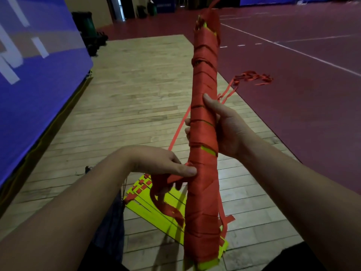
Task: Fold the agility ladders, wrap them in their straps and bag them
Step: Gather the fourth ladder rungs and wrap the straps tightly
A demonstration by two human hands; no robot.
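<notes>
A folded agility ladder bundle (pixel 204 122), yellow rungs almost fully wound in red strap, stands tilted upright in front of me. My right hand (pixel 224 130) grips its middle, thumb on the front and fingers curled round the back. My left hand (pixel 168 163) pinches the loose red strap (pixel 179 132) against the bundle's lower left side. That strap runs up and away to a red tangle (pixel 252 78) on the floor. A second ladder (pixel 154 208) of yellow rungs with red strap lies on the floor under the bundle.
A dark blue bag (pixel 111 222) lies on the wooden floor beside the yellow rungs. A blue banner wall (pixel 35 71) runs along the left. Red court flooring (pixel 293 94) with white lines lies to the right. Dark bins and gear (pixel 91 30) stand at the far left.
</notes>
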